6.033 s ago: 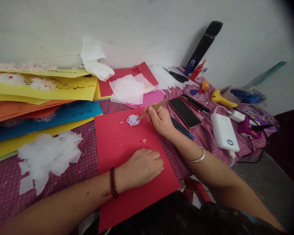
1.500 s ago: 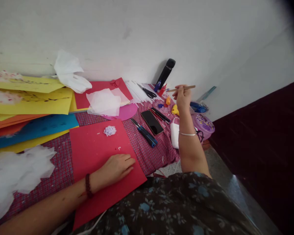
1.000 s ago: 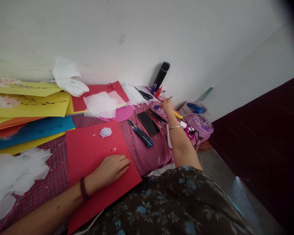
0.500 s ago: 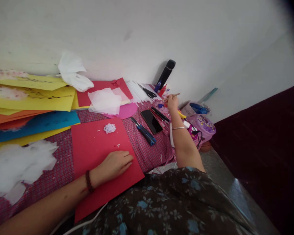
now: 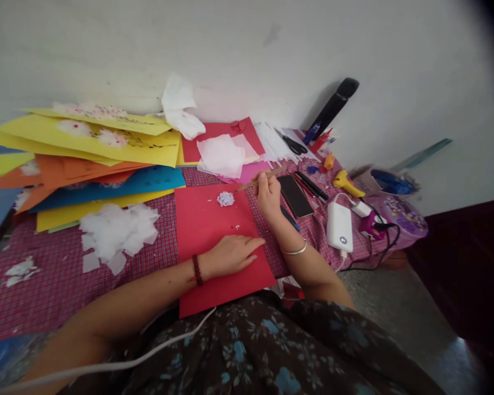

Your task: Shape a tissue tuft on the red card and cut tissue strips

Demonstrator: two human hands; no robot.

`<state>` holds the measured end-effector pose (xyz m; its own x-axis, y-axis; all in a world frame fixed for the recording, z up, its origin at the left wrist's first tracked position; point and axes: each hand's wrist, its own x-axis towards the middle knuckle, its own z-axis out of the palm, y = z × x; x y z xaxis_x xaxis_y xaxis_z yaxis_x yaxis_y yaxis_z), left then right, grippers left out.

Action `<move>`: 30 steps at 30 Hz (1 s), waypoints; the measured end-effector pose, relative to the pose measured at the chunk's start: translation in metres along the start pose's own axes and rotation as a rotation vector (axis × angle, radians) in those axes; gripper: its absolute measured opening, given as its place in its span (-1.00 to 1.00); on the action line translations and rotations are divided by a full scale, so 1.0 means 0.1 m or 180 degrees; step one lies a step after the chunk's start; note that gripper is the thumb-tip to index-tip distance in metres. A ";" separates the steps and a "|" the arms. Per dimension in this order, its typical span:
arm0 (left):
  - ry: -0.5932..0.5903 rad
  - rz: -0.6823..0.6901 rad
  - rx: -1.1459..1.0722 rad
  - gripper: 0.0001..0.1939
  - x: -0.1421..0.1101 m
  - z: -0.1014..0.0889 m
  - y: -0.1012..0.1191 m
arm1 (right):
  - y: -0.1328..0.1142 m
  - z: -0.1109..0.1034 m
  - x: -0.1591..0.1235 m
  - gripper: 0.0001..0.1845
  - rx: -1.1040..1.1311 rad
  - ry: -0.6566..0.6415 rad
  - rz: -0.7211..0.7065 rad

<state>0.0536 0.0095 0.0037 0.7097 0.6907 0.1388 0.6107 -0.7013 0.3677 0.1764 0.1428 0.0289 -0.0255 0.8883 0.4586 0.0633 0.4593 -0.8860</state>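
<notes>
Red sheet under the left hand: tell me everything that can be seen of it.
The red sheet is a plain rectangle, apparently paper or card, lying flat on the checked cloth, its near edge reaching the flowered clothing. The left hand rests on it. Towards its far edge sits a pale, purple-flecked clump, with small scraps scattered nearby.

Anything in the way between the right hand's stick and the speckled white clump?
Nothing visible. The brown stick in the right hand points at the speckled white clump, tip close by its right edge; contact unclear. The left hand rests lower on the red sheet, off that line.
</notes>
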 end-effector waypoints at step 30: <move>-0.0201 0.0346 0.0150 -0.82 0.01 0.00 -0.08 | 0.21 0.00 -0.07 -0.46 -0.0692 -0.0392 0.0130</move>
<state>0.0491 0.0156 0.0012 0.7923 0.5988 0.1168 0.5438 -0.7800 0.3098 0.1781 0.1460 0.0071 -0.1391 0.9062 0.3993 0.2797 0.4228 -0.8620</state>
